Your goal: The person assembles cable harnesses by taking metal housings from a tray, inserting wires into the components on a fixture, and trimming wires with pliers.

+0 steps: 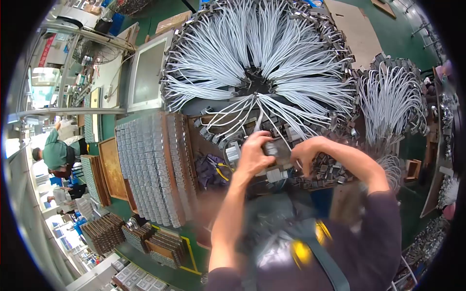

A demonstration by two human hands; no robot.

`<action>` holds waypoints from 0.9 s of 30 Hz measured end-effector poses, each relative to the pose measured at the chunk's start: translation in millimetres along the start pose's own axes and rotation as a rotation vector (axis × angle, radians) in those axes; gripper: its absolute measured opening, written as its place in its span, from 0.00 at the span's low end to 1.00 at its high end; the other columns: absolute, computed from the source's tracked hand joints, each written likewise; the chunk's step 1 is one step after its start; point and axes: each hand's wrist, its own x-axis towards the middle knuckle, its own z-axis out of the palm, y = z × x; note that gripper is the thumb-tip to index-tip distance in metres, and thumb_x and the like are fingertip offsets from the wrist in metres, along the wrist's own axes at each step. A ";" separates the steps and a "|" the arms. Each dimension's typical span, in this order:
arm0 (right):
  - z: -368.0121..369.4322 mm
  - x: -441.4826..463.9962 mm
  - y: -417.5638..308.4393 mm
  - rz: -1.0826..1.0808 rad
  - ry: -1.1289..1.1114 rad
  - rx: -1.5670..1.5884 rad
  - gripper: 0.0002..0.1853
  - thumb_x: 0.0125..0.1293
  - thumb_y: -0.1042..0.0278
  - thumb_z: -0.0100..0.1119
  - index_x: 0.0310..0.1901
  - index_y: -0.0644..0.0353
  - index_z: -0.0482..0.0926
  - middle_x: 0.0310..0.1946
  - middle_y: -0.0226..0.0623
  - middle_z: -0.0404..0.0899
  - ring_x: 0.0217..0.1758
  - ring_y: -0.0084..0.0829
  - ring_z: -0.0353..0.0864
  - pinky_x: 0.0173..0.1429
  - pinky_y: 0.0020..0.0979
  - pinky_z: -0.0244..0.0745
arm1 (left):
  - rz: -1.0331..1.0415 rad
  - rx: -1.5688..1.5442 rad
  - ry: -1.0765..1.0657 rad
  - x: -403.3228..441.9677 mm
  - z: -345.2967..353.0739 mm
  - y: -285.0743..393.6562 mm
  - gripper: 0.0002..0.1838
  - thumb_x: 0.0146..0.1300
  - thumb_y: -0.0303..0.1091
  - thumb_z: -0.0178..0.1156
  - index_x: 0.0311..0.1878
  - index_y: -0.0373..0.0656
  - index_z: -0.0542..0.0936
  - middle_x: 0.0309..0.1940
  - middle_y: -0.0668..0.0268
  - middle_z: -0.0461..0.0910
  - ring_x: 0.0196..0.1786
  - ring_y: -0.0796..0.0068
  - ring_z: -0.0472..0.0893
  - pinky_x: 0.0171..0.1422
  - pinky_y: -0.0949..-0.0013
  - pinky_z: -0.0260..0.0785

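My left hand (pixel 253 156) is wrapped round a small grey metal block (pixel 270 149) below the middle of the bench, with a pale cable (pixel 260 119) running up from it. To its right, my right hand (pixel 307 154) is bent downward, fingers curled on a thin white cable (pixel 284 137). Beyond both hands, white cables (pixel 218 63) fan out in a large ring with metal connectors at their outer ends. Near my left hand lie a white block (pixel 233 152) and yellow-handled pliers (pixel 222 169) on dark cloth. Another pale block (pixel 276 175) sits just below the hands.
Stacked trays of grey parts (pixel 145 165) stand at the left, beside a wooden tray (pixel 114 167). Loose metal connectors (pixel 330 169) lie right of my right hand. Another cable bundle (pixel 388 99) is farther right. A person in green (pixel 54 149) is at the far left.
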 end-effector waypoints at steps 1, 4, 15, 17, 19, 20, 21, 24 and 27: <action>4.4 6.7 1.3 -0.053 0.079 -0.053 0.30 0.45 0.57 0.82 0.47 0.68 0.83 0.33 0.44 0.86 0.38 0.42 0.87 0.43 0.41 0.81 | -0.099 0.118 -0.002 -2.2 -21.8 4.6 0.27 0.38 0.31 0.71 0.48 0.37 0.85 0.58 0.55 0.82 0.59 0.48 0.81 0.67 0.55 0.74; 15.6 -3.6 -37.4 -0.241 0.401 -0.166 0.31 0.46 0.54 0.80 0.46 0.68 0.82 0.34 0.50 0.86 0.40 0.48 0.87 0.46 0.45 0.81 | -0.194 0.636 0.097 -20.9 -54.6 -9.1 0.23 0.39 0.29 0.70 0.44 0.37 0.84 0.54 0.56 0.83 0.59 0.52 0.80 0.74 0.55 0.65; 33.2 32.9 -65.1 -0.496 0.807 0.280 0.22 0.53 0.65 0.75 0.46 0.68 0.80 0.36 0.47 0.87 0.42 0.44 0.88 0.46 0.39 0.81 | -0.526 -0.667 -0.091 -109.3 -3.9 -15.0 0.34 0.48 0.17 0.76 0.62 0.37 0.77 0.55 0.65 0.83 0.54 0.73 0.83 0.58 0.65 0.78; 35.3 33.5 -61.9 -0.494 0.792 0.306 0.22 0.53 0.66 0.75 0.46 0.68 0.80 0.37 0.48 0.87 0.42 0.44 0.88 0.46 0.39 0.82 | -0.597 -0.741 -0.108 -110.5 -3.8 -11.5 0.35 0.49 0.16 0.75 0.63 0.37 0.77 0.54 0.65 0.83 0.53 0.75 0.83 0.58 0.67 0.78; 35.7 33.2 -60.4 -0.491 0.777 0.328 0.21 0.53 0.68 0.74 0.47 0.68 0.80 0.37 0.48 0.87 0.43 0.43 0.88 0.46 0.39 0.82 | -0.664 -0.817 -0.123 -107.1 -3.9 -5.5 0.35 0.49 0.15 0.75 0.64 0.37 0.77 0.53 0.64 0.83 0.53 0.76 0.83 0.58 0.70 0.78; 36.0 33.0 -60.3 -0.493 0.781 0.322 0.21 0.53 0.69 0.74 0.47 0.68 0.80 0.37 0.49 0.87 0.43 0.44 0.89 0.47 0.39 0.82 | -0.698 -0.875 -0.130 -105.1 -3.6 -3.5 0.35 0.49 0.16 0.76 0.64 0.36 0.78 0.52 0.65 0.84 0.52 0.76 0.83 0.58 0.70 0.78; 36.4 32.6 -60.3 -0.495 0.786 0.315 0.20 0.54 0.70 0.73 0.47 0.68 0.80 0.37 0.50 0.87 0.43 0.44 0.89 0.47 0.38 0.82 | -0.730 -0.932 -0.139 -103.5 -3.2 -2.1 0.35 0.48 0.18 0.77 0.64 0.36 0.79 0.51 0.65 0.85 0.51 0.77 0.83 0.58 0.70 0.77; 38.8 30.3 -62.8 -0.468 0.869 0.161 0.20 0.54 0.72 0.72 0.48 0.68 0.79 0.37 0.50 0.87 0.42 0.44 0.89 0.47 0.38 0.83 | -0.591 -0.585 -0.174 -101.6 -2.5 0.1 0.35 0.47 0.22 0.79 0.63 0.35 0.80 0.51 0.65 0.85 0.50 0.79 0.83 0.57 0.71 0.77; 39.5 37.6 -51.3 -0.582 0.794 0.354 0.21 0.54 0.72 0.72 0.49 0.68 0.79 0.38 0.50 0.88 0.41 0.44 0.89 0.47 0.39 0.83 | -0.386 -0.342 -0.141 -105.9 -2.5 -4.3 0.35 0.48 0.26 0.80 0.62 0.34 0.80 0.49 0.65 0.86 0.47 0.82 0.82 0.54 0.73 0.75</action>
